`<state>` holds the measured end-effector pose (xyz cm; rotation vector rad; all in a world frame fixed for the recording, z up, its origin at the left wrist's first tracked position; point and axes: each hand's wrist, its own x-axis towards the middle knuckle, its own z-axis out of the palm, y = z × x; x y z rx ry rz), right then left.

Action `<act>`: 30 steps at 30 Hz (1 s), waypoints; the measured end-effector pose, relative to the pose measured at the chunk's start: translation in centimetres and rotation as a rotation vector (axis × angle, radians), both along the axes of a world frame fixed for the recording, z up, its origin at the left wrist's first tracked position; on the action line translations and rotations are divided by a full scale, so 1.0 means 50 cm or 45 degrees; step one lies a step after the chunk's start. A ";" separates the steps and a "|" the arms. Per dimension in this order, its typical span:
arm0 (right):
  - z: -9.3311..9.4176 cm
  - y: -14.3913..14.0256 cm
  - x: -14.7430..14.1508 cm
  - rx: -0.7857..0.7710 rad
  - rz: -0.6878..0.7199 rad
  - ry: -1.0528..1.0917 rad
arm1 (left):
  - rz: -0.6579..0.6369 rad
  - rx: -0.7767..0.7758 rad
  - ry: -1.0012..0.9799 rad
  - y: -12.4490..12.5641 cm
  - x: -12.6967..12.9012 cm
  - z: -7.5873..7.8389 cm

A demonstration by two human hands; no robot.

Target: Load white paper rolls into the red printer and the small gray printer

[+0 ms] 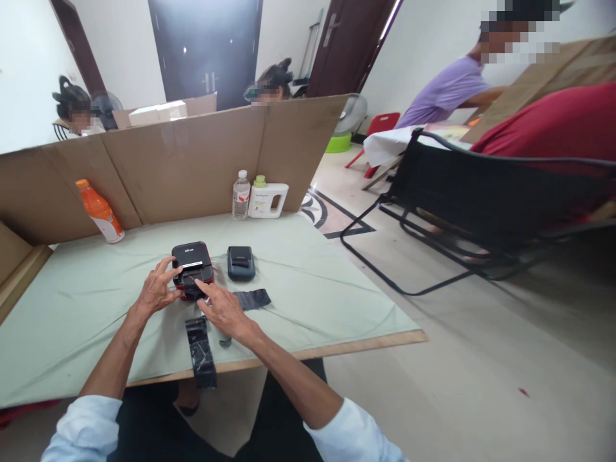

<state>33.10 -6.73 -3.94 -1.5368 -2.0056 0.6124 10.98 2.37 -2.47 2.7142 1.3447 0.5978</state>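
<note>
On the pale green cloth lies a small black device with red sides (pixel 191 254), which looks like a label printer. My left hand (pixel 158 289) grips its left side, fingers at the upper edge and thumb lower down. At the front of the device, my right hand (pixel 224 310) has its index finger and thumb closed on a short piece of black tape (pixel 193 290). A glossy black tape strip (pixel 201 353) hangs over the table's front edge. Another black strip (pixel 257 299) lies beyond my right hand. A smaller dark device (pixel 241 263) sits to the right.
A cardboard screen (pixel 192 163) stands along the table's back. Before it are an orange bottle (pixel 102 212), a clear water bottle (pixel 241 197) and a white jug (pixel 267 200). A black folding chair (pixel 433 186) with a person in red stands at right. Other people sit beyond.
</note>
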 end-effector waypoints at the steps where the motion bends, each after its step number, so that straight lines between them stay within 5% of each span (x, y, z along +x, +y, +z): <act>1: 0.001 -0.001 0.000 0.001 0.002 0.007 | 0.014 0.000 0.020 -0.003 0.002 0.002; 6: 0.005 -0.007 -0.001 0.008 -0.006 0.012 | 0.143 -0.043 0.028 -0.022 0.012 -0.002; 11: 0.019 0.017 0.017 0.136 -0.215 -0.020 | 0.186 -0.110 -0.107 -0.034 0.024 -0.024; 23: 0.059 0.077 0.032 -0.030 -0.071 -0.162 | 0.263 -0.128 -0.099 -0.036 0.046 -0.017; 30: 0.034 0.083 0.038 -0.011 -0.090 0.053 | 0.212 -0.149 -0.125 -0.031 0.040 -0.021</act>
